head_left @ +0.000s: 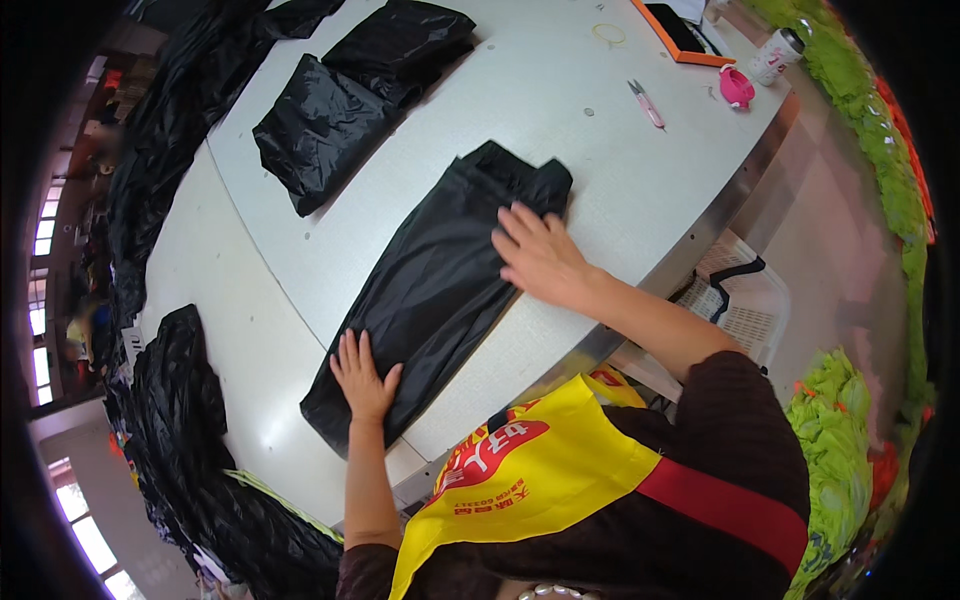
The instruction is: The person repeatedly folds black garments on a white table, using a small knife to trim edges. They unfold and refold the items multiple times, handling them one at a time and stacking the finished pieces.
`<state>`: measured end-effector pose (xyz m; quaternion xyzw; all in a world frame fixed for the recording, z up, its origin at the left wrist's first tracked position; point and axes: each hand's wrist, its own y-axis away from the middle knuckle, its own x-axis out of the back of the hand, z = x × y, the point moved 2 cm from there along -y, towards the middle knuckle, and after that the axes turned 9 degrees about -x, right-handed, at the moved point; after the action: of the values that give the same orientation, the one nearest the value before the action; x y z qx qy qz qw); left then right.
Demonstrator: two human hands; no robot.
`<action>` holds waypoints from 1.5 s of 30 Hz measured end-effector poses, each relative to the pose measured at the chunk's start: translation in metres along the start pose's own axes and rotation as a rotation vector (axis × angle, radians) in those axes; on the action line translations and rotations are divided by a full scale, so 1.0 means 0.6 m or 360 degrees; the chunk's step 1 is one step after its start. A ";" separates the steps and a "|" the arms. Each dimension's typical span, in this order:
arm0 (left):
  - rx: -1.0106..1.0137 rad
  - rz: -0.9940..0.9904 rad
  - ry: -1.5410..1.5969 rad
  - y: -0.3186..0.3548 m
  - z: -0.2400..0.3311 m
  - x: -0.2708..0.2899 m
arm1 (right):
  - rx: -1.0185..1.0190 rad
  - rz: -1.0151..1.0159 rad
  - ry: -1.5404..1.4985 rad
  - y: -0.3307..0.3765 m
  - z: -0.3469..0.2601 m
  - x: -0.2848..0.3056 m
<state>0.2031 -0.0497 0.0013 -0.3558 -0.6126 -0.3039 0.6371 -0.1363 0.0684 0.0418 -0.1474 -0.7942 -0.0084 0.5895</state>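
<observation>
A black garment of thin, slightly shiny cloth (430, 270) lies folded into a long strip, slanting across the table in front of me. My left hand (365, 378) rests flat on its near left end, fingers spread. Toward the far right end, my right hand (540, 256) is laid on the cloth with its fingers stretched out. Neither hand grips anything. The garment's far end is bunched into uneven folds, and its exact kind cannot be made out.
Folded black pieces (325, 130) lie farther back on the pale table (540, 90). Black cloth heaps (185, 400) line the left side. Pink thread snips (648, 105), a pink lidded item (736, 87), a bottle (777, 55) and an orange-edged tray (680, 35) sit at the far right. A white basket (745, 300) stands below.
</observation>
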 end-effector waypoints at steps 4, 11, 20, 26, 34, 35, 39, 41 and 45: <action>-0.0052 -0.0207 0.0019 0.069 -0.060 0.011 | 0.0269 -0.0175 -0.0941 0.019 0.046 0.028; 0.0117 0.0279 0.0482 -0.120 0.023 0.083 | -0.0599 0.0119 -0.0671 -0.044 0.265 0.045; 0.0379 -0.0045 0.1529 -0.453 0.165 0.012 | 0.0188 -0.0409 -0.0518 -0.132 0.167 -0.054; 0.0555 -0.0648 0.1769 -0.473 0.175 0.011 | 0.0055 -0.0332 -0.1018 -0.152 0.187 -0.069; 0.0347 -0.0655 0.1513 -0.445 0.177 0.025 | -0.0346 -0.0485 -0.1179 -0.154 0.203 -0.038; 0.0375 -0.0685 0.1519 -0.442 0.182 0.034 | -0.0324 -0.0590 -0.1225 -0.149 0.205 -0.039; 0.0159 -0.0591 0.1376 -0.426 0.205 0.053 | 0.0205 -0.0382 -0.0720 -0.113 0.184 -0.044; 0.0095 -0.0409 0.1273 -0.415 0.214 0.059 | 0.0101 -0.0462 -0.0696 -0.108 0.176 -0.047; 0.0052 -0.0083 0.1068 -0.391 0.223 0.062 | -0.0242 -0.0167 -0.0847 -0.118 0.214 -0.033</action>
<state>-0.0634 -0.0692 0.0567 -0.2098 -0.3824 -0.4102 0.8009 -0.2682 0.0202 -0.0043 -0.1469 -0.9247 -0.0595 0.3461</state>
